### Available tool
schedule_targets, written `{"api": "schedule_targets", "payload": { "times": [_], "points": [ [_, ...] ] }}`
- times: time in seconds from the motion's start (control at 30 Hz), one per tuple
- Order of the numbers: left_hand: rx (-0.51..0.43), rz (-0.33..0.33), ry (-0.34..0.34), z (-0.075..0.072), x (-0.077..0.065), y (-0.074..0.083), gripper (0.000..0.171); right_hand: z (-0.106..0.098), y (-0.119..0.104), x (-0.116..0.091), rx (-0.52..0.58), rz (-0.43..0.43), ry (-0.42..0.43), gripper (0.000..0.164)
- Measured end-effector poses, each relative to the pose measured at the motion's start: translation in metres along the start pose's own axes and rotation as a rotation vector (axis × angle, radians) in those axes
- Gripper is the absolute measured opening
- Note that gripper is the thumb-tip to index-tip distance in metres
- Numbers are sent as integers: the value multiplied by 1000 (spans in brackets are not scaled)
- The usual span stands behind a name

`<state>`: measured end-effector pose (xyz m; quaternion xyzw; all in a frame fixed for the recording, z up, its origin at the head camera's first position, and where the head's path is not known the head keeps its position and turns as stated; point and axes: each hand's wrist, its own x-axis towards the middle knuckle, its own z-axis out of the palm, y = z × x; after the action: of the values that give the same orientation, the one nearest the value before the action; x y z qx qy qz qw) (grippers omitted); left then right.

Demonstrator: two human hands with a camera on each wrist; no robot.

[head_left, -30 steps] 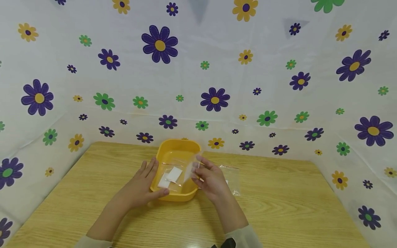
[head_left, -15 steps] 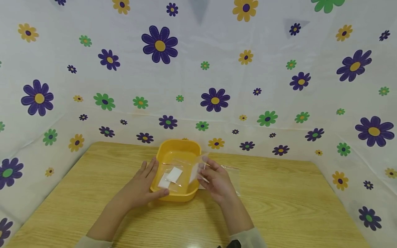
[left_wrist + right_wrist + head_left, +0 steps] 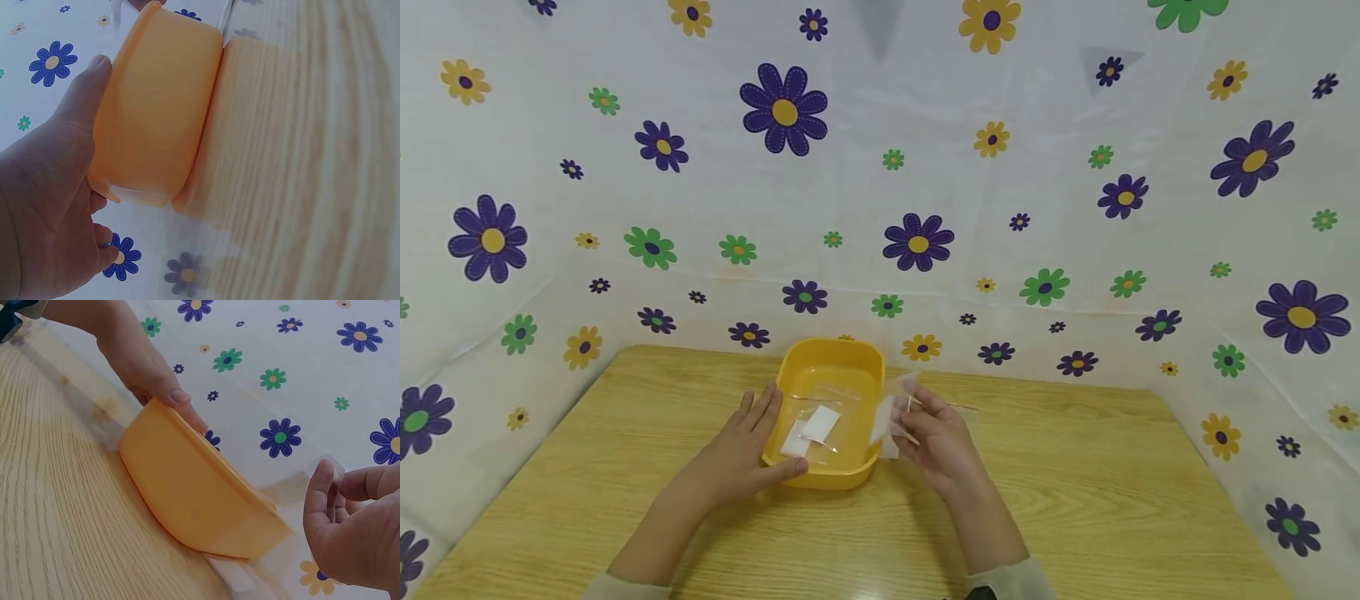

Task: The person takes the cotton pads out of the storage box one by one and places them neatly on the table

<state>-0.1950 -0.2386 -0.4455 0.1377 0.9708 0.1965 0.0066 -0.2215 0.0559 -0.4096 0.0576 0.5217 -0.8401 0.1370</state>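
Observation:
A yellow plastic tub stands on the table. My left hand rests on its near left corner, fingers along the left side and thumb over the front rim. Inside the tub lie small clear zip bags with white rectangular pieces in them. Just past the right rim, my right hand pinches a clear plastic bag between thumb and fingertips; a whitish patch shows through it. In the right wrist view those fingertips are raised above the tub's rim.
To the right of the tub, another clear zip bag with a red seal line lies on the wooden table, partly hidden behind my right hand. A white piece lies right at the tub's base. A flower-print cloth encloses the back and sides.
My right hand has moved to the right with the plastic bag, from over the tub to beyond its right rim. The left hand and the tub have stayed in place.

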Motion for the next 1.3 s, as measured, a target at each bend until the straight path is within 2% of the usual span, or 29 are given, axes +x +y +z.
{"api": "schedule_targets", "payload": {
  "times": [0.27,0.53,0.97,1.3],
  "points": [
    [1,2,-2,0,0,0,113,-8,-3,-1,7,-14,-12,51],
    [2,-7,0,0,0,1,113,-14,-6,-4,-19,-25,23,50],
    [-2,-4,0,-3,-2,4,112,-30,-15,-8,-18,-61,32,50],
    [40,9,11,-3,-1,5,111,-45,-25,-11,31,-49,70,51]
  ]
}}
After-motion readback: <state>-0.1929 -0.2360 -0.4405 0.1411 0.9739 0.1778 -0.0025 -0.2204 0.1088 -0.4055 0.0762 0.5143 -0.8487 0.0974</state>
